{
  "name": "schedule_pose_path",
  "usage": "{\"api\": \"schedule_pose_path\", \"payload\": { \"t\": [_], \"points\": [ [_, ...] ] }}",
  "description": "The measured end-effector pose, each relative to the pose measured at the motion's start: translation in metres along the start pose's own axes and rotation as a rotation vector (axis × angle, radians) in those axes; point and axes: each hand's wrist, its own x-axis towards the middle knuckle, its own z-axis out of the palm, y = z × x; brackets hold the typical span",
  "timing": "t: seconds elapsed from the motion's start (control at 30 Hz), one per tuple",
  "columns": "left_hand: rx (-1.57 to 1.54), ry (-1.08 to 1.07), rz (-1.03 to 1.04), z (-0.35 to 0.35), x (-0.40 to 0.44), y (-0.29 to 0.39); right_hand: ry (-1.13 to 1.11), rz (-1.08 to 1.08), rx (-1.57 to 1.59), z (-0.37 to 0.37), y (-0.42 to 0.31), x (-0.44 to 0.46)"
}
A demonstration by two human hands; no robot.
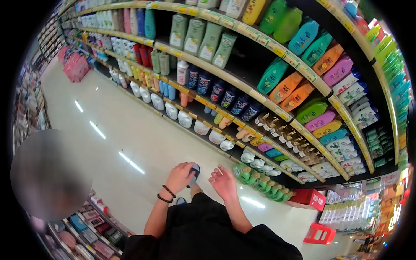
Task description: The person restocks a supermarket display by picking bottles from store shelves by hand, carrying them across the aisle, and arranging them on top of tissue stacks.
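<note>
Shelving (247,89) in the head view carries bottles (204,83); green pump bottles (263,186) stand at its foot. Facing it, the right hand (224,184) has a loose, wide grip; the left hand's (178,175) I cannot tell.

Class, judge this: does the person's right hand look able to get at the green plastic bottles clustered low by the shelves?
Probably yes, perhaps with some bending: the right hand looks empty, and nothing visible blocks its way to the green plastic bottles, which seem to sit well below it.
</note>
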Motion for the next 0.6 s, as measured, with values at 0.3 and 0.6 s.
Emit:
{"api": "schedule_pose_path", "payload": {
  "t": [0.3,0.6],
  "points": [
    [0.045,-0.247,0.093,-0.004,0.135,-0.008,-0.139,-0.15,0.026,0.04,-0.082,0.106],
    [-0.039,0.034,-0.017,-0.07,0.228,-0.081,-0.27,-0.164,-0.168,0.103,-0.122,0.192]
  ]
}}
